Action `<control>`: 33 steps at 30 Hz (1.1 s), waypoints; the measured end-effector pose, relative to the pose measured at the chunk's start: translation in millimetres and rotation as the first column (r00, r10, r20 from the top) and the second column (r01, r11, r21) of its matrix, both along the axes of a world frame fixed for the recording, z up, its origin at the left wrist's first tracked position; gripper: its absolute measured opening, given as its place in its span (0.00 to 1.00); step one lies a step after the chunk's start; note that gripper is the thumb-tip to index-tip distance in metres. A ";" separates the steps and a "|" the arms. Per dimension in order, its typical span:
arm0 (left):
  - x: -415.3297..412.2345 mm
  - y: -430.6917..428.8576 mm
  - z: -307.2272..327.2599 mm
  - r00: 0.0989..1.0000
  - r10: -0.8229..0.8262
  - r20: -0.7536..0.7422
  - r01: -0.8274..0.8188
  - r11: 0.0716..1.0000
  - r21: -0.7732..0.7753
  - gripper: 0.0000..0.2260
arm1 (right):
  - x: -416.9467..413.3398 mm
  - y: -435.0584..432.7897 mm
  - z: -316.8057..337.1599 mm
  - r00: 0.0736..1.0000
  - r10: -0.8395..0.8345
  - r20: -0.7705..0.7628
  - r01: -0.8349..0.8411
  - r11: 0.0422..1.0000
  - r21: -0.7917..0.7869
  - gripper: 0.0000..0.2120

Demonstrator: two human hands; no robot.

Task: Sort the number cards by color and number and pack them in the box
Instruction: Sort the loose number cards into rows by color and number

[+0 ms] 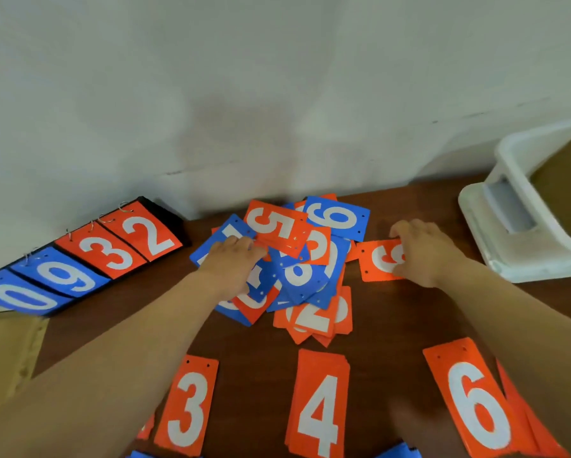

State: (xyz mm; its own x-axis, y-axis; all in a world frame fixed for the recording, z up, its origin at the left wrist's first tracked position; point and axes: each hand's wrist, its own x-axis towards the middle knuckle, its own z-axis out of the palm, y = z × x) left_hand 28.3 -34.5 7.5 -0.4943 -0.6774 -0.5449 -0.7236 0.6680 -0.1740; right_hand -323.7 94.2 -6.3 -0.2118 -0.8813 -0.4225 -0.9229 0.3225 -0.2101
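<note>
While right hand (423, 252) grips it, orange card (376, 264) (sideways) adjoins pile (297, 272).

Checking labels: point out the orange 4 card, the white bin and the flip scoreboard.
orange 4 card (318, 404): head view, middle of its face.
white bin (548, 259): head view, outer side wall.
flip scoreboard (150, 241): head view, its orange 2 flap.

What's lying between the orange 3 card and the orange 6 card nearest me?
The orange 4 stack, with bare table either side, in the head view.
</note>
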 end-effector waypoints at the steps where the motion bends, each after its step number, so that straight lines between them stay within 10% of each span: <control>1: -0.8 -1.8 0.3 1.000 -0.010 -0.002 0.010 1.000 0.007 0.35 | -0.2 -0.3 1.4 1.000 -0.017 0.007 0.017 1.000 0.015 0.32; 12: 3.9 -5.0 1.9 0.995 -0.055 -0.084 0.061 0.996 0.063 0.38 | 13.9 16.3 3.2 0.955 -0.256 0.148 0.269 0.960 -0.076 0.16; 21: 1.9 9.1 9.6 0.994 -0.100 -0.054 0.101 0.995 0.014 0.37 | 56.6 51.9 6.7 0.731 -0.442 0.519 0.554 0.829 -0.074 0.08; 26: 12.6 28.7 12.6 0.965 -0.047 -0.259 0.035 0.998 -0.051 0.16 | 73.2 64.8 12.3 0.643 -0.479 0.598 0.633 0.772 -0.061 0.09; 33: 16.4 55.0 50.8 0.733 0.288 -0.616 -0.248 0.957 0.153 0.18 | 93.0 92.5 36.9 0.459 -0.570 0.681 0.842 0.525 -0.127 0.09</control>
